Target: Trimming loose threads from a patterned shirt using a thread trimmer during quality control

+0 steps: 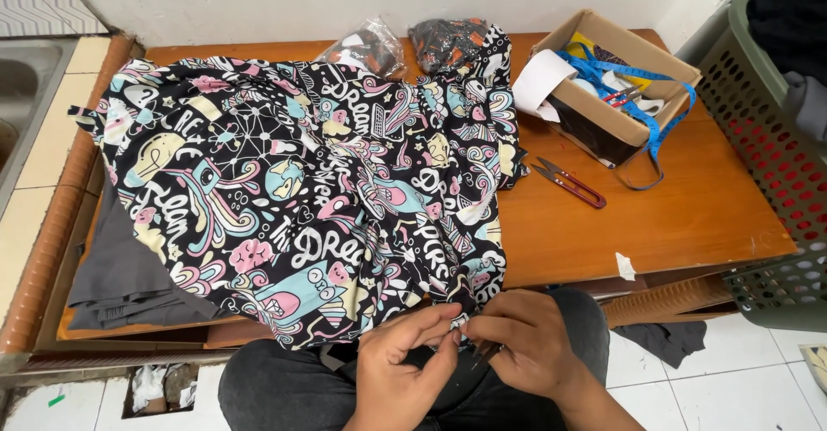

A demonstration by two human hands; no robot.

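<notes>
Pinching: I am nipping a small edge of the printed fabric (301, 198) between the thumb and forefinger of my left hand (398, 364), just off the near edge of the wooden table (680, 216), over my lap.
Right hand: my right hand (527, 338) is closing its fingers together on the same bit of cloth, and a thin dark tool (484, 355) is poking out below them; I am judging it to be a thread snip, though it is too small for me to be sure.
Cloth: the black garment with pastel cartoon shapes is lying spread over the left and middle of the table, its lower corner hanging past the near edge into my fingers.
Under it: grey folded cloth (129, 285) is sticking out at the near left corner.
Spare snips: red-handled thread snips (570, 181) are lying on bare wood right of the garment.
Box: a cardboard box (633, 95) is sitting at the far right corner, a blue measuring tape (663, 108) spilling over its side.
Beyond: two plastic bags (413, 43) are resting at the far edge; a green basket (775, 190) is standing beside the right edge.
Risk, blade: my fingertips are crowding the tip, so a slip could be nicking skin or the weave instead of a loose thread.
Risk, weight: the hanging cloth is pulling on my pinch, and a tug could be dragging the garment off the near edge.
</notes>
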